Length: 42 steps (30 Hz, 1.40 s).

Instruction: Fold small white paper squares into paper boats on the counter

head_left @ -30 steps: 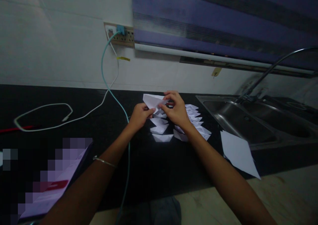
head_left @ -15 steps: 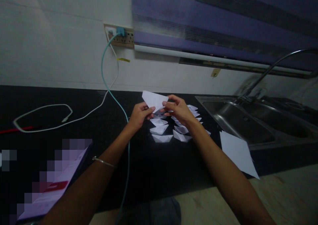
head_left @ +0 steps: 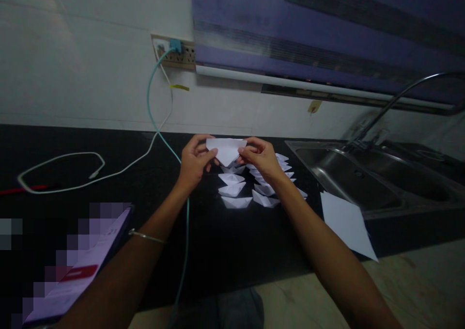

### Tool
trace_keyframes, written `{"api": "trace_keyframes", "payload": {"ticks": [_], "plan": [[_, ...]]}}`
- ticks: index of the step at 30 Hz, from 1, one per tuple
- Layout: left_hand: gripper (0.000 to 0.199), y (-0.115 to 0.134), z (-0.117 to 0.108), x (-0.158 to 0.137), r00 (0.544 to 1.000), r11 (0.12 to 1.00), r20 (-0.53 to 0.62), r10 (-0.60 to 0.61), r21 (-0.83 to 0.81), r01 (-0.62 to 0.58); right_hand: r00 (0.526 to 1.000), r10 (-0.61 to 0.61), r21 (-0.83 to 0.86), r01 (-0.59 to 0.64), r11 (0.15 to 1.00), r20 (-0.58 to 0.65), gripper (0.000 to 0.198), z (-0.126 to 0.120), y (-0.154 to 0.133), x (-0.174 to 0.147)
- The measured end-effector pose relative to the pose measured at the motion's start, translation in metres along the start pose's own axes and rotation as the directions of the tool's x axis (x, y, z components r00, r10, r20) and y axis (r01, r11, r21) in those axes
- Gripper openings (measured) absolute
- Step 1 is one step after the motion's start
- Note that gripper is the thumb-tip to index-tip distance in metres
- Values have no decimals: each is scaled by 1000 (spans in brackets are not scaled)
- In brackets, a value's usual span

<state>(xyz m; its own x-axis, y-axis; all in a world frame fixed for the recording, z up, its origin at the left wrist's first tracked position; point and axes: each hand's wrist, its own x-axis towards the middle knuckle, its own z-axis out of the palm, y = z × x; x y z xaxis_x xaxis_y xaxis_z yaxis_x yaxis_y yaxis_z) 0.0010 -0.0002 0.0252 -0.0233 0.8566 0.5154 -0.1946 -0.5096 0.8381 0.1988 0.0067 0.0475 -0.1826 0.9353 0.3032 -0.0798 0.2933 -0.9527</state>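
Observation:
A folded white paper (head_left: 226, 149) is held up between both hands, its long edge at the top and its point downward. My left hand (head_left: 194, 162) pinches its left corner, thumb in front and fingers behind. On the opposite corner, my right hand (head_left: 262, 159) grips in the same way. Below and behind the paper, several folded paper boats (head_left: 236, 202) stand in rows on the black countertop (head_left: 232, 251). My hands and the held paper partly hide the farther boats.
White paper sheets (head_left: 348, 225) lie to the right, beside the steel sink (head_left: 319, 174) with its tap (head_left: 392, 101). A teal cable (head_left: 187, 251) and a white cable (head_left: 123, 168) run from the wall socket (head_left: 178, 53). At lower left lies a partly blurred device with a lit screen (head_left: 87, 271).
My left hand has moved up and left, from the paper's lower edge to its upper left corner. The paper has turned so its top edge is nearly level. My right hand stays nearly in place.

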Motion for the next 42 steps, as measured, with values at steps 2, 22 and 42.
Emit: {"api": "trace_keyframes", "payload": {"ticks": [2, 22, 42], "plan": [[34, 2, -2, 1, 1000, 1000, -14, 19, 17, -19, 1000, 4, 6, -4, 1000, -10, 32, 0, -1, 0], [23, 12, -5, 1, 985, 987, 106, -136, 103, 126, 997, 32, -15, -32, 999, 67, 38, 0, -2, -2], [17, 19, -8, 1, 995, 996, 50, -90, -15, 91, 998, -7, 22, 5, 1000, 69, 31, 1, 1, -5]]}}
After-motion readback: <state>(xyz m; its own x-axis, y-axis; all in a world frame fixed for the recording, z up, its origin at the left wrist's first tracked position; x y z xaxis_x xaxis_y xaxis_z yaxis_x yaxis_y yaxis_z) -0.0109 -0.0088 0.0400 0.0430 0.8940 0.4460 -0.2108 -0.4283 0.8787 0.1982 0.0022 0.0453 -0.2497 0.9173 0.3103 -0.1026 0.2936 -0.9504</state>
